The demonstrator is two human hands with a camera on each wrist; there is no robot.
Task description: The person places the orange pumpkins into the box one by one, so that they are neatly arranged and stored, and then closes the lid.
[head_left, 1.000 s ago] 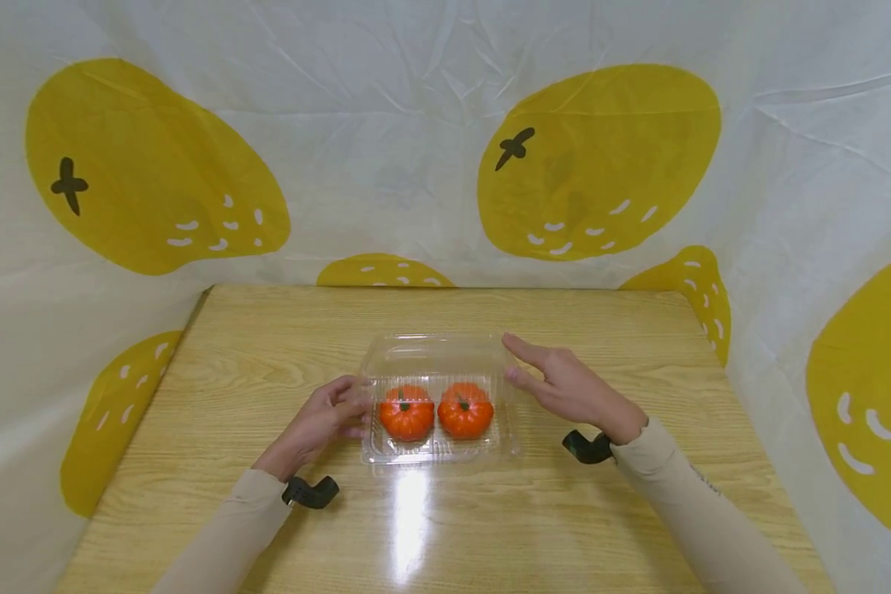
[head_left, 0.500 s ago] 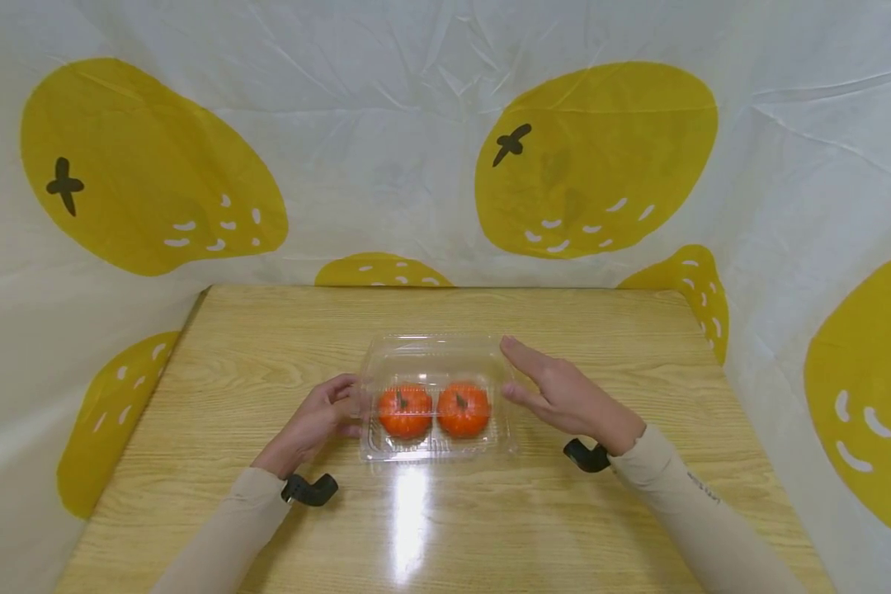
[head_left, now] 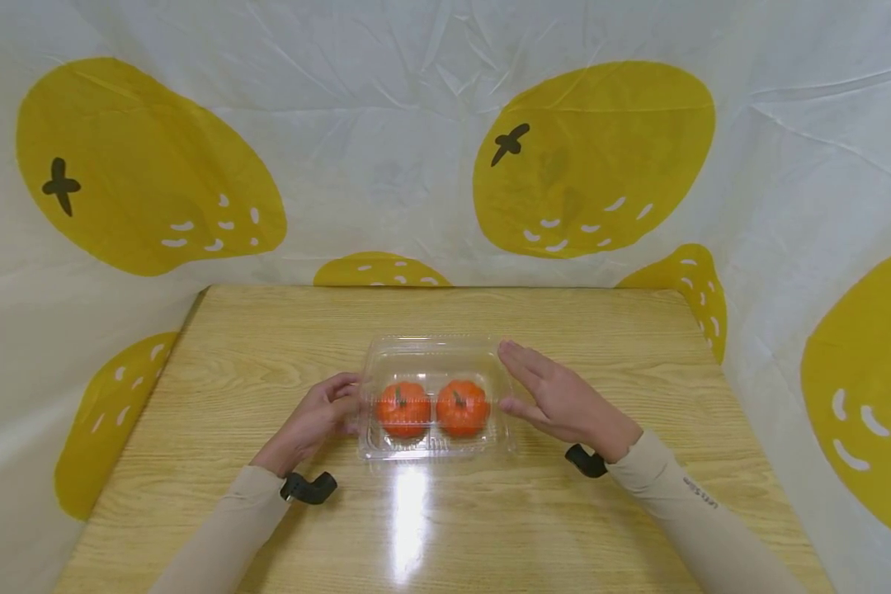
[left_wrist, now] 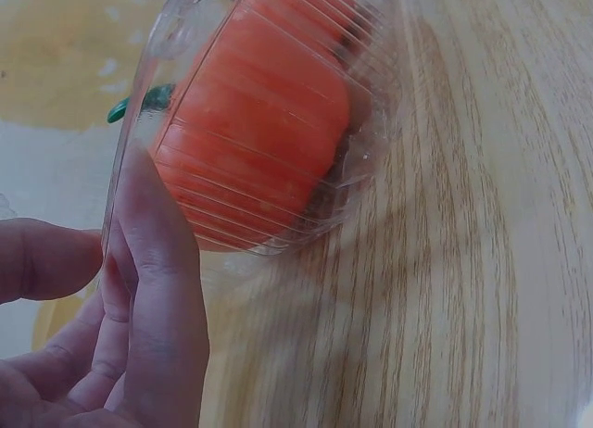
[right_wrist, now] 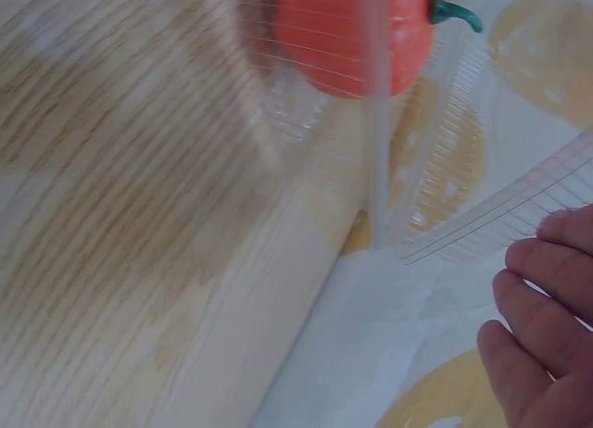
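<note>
A clear plastic clamshell box [head_left: 423,454] sits on the table with two small orange pumpkins side by side in it, the left pumpkin [head_left: 403,412] and the right pumpkin [head_left: 464,412]. Both have green stems. Its hinged lid [head_left: 434,356] slants over them, partly raised. At the box's left side, my left hand [head_left: 325,418] pinches the rim between thumb and fingers, as the left wrist view shows. On the other side, my right hand [head_left: 564,400] has its fingers nearly straight, their tips against the lid [right_wrist: 519,210] in the right wrist view.
The wooden table [head_left: 564,528] extends around the box on every side. A white curtain [head_left: 379,165] with yellow fruit prints hangs behind the table and at both sides. Black wrist mounts [head_left: 309,488] are strapped at both wrists.
The lid has swung lower toward me over the pumpkins. My right hand has shifted slightly toward me with it, while my left hand stays at the box's left rim.
</note>
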